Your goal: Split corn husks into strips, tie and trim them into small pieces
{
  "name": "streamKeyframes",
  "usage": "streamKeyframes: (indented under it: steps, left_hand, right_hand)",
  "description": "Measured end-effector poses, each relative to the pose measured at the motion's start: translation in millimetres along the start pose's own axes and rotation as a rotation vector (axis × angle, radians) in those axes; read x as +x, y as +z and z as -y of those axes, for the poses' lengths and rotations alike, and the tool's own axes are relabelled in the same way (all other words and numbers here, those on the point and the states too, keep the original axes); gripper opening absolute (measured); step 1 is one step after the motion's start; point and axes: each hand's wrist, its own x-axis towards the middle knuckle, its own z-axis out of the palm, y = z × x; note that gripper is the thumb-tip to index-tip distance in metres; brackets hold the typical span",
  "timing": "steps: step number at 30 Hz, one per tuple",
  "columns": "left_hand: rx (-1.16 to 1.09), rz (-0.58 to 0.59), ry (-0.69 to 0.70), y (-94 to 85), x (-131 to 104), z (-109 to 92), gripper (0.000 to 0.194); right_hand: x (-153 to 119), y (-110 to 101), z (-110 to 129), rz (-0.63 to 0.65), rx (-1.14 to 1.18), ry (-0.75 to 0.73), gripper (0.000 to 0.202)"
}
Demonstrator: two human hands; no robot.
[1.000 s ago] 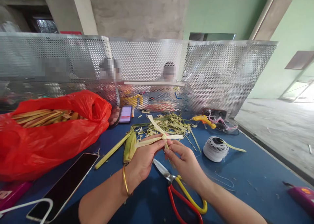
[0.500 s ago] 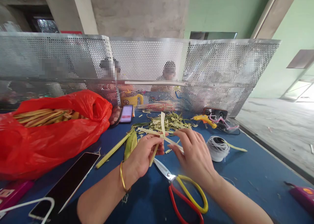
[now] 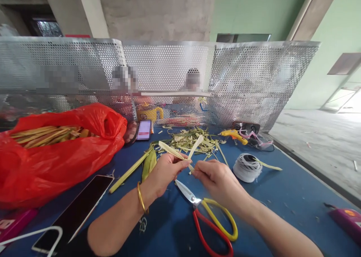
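Pale flat leaf strips (image 3: 195,147), crossing one another at a small knot or fold, are held up over the blue table. My left hand (image 3: 168,170), a gold bangle at its wrist, pinches them where they meet. Fingers curled, my right hand (image 3: 212,174) grips the end of a strip just right of that crossing. Below the hands lie scissors (image 3: 194,200) with one red and one yellow handle. A green leaf husk (image 3: 149,163) rests left of my left hand, and a ball of white string (image 3: 247,168) stands right of my right hand.
A red plastic bag (image 3: 70,159) of dried strips fills the left, near a dark tablet (image 3: 76,212). Leaf scraps (image 3: 194,138) are heaped behind my hands. A yellow glue gun (image 3: 234,135) and safety glasses (image 3: 258,138) lie back right. A perforated metal screen (image 3: 169,69) borders the table; people sit behind it.
My right hand has closed from loosely spread fingers into a grip on a strip and come nearer my left hand. The upright strip now leans right.
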Motion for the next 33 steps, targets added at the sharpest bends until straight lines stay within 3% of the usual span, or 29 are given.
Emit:
streamKeyframes:
  steps: [4, 10, 14, 20, 28, 31, 33]
  left_hand:
    - [-0.041, 0.109, -0.062, -5.0, 1, 1, 0.037]
    - [0.05, 0.106, -0.07, 1.9, -2, 5, 0.041]
    - [0.195, 0.124, -0.039, 6.8, -1, 12, 0.033]
    - [0.029, 0.029, -0.036, 8.4, 3, 19, 0.032]
    - [0.047, 0.155, -0.075, 6.6, 0, 16, 0.024]
    - [0.071, 0.185, -0.089, 3.6, 1, 16, 0.026]
    - [0.1, 0.191, -0.091, 2.8, 0, 15, 0.032]
  right_hand:
    - [10, -8, -14, 0.095, 0.231, 0.201, 0.041]
    - [23, 7, -28, 0.019, 0.797, 0.407, 0.05]
    - [20, 24, -21, -0.076, 0.989, 0.47, 0.044]
    - [20, 24, -17, -0.244, 1.055, 0.438, 0.042]
    - [19, 24, -20, -0.267, 1.12, 0.491, 0.038]
    - [21, 23, -26, -0.291, 0.978, 0.42, 0.038]
    - [21, 16, -30, -0.41, 0.732, 0.331, 0.038]
